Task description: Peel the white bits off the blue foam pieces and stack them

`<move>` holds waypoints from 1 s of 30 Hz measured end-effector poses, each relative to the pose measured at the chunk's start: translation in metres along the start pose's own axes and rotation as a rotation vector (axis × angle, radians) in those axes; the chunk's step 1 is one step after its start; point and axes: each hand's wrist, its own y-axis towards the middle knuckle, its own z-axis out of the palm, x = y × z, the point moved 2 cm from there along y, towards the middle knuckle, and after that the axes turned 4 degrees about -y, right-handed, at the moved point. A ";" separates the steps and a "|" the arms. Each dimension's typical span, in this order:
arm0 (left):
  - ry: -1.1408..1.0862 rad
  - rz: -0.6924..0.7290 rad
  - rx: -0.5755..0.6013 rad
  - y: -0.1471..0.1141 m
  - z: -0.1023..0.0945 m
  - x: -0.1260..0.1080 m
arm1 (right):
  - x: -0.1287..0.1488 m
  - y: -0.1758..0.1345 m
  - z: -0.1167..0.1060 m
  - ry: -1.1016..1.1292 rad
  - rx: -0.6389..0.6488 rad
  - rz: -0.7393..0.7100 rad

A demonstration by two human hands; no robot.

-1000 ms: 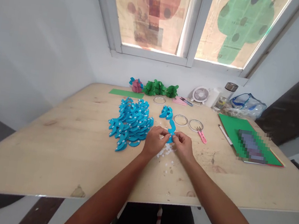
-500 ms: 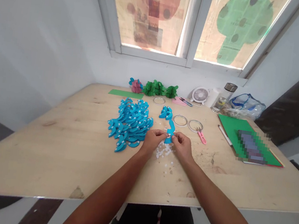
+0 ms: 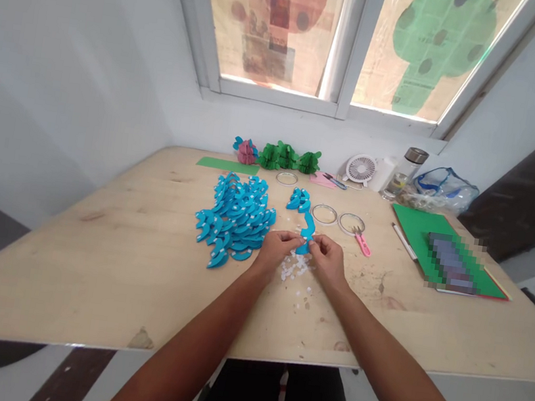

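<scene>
Between my two hands is a curved blue paper piece [image 3: 302, 249], pinched from both sides just above the table. My left hand [image 3: 279, 250] grips its left end, and my right hand [image 3: 326, 256] grips its right end, fingertips close together. Another blue paper strip [image 3: 309, 225] lies right behind it, touching or overlapping; I cannot tell which. A small group of blue paper pieces [image 3: 299, 199] sits farther back. Left of my hands spreads a big heap of blue paper arcs [image 3: 237, 219] with small white tabs. White paper scraps [image 3: 294, 268] are scattered below my fingers.
Rolls of tape [image 3: 324, 214] and pink-handled snips [image 3: 362, 243] lie to the right, with a white pen [image 3: 404, 242] and green sheets [image 3: 435, 231] beyond. Along the wall stand green paper crafts [image 3: 285, 155], a small fan [image 3: 360, 169] and a glass bottle [image 3: 403, 174].
The view has shifted slightly. Both hands keep their pinch on the blue paper piece, with the fingertips barely moved; the heap and tools stay in place.
</scene>
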 end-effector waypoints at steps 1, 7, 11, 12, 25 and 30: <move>-0.001 -0.008 0.001 0.000 0.000 0.001 | 0.000 0.000 0.000 -0.006 -0.002 -0.007; 0.033 0.038 -0.034 0.003 -0.002 0.003 | -0.001 0.000 0.001 -0.018 -0.017 -0.007; 0.251 0.244 -0.129 0.006 -0.007 0.003 | -0.002 0.000 -0.001 0.003 -0.035 0.020; 0.311 0.287 -0.136 0.007 -0.008 0.003 | -0.002 0.000 -0.001 0.010 -0.033 0.023; 0.394 0.399 -0.136 0.004 -0.010 -0.005 | 0.007 -0.003 -0.006 0.044 -0.058 -0.001; 0.131 0.304 -0.025 0.005 -0.006 -0.005 | 0.006 -0.004 -0.004 0.097 0.000 -0.005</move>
